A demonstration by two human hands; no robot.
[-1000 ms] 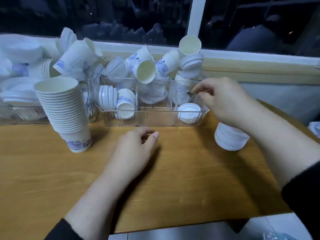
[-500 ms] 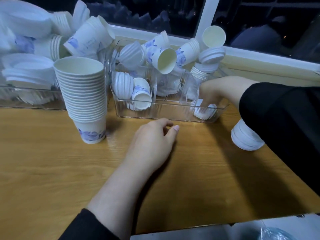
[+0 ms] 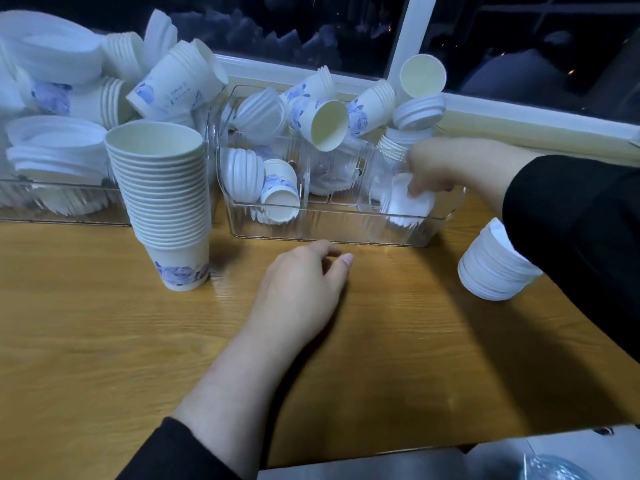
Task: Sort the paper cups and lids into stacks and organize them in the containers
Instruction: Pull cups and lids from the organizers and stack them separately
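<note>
A tall stack of paper cups (image 3: 166,202) stands on the wooden table (image 3: 104,341) at the left. A clear divided container (image 3: 311,226) behind it holds loose cups and white lids in a jumble. My right hand (image 3: 446,168) reaches down into the container's right compartment and pinches a white lid (image 3: 408,202) lying there. A stack of white lids (image 3: 491,271) sits on the table at the right, partly under my sleeve. My left hand (image 3: 304,289) rests on the table in front of the container, fingers loosely curled, holding nothing.
A second clear container (image 3: 52,206) at the far left is heaped with lids and stacked cups. A window sill (image 3: 519,119) runs behind both containers. The table's front edge lies near the bottom, with a plastic bag (image 3: 554,469) below it.
My right hand has dropped from the container's rim into the right compartment and taken hold of the lid. The view has shifted closer and leftward. My left hand has stayed put.
</note>
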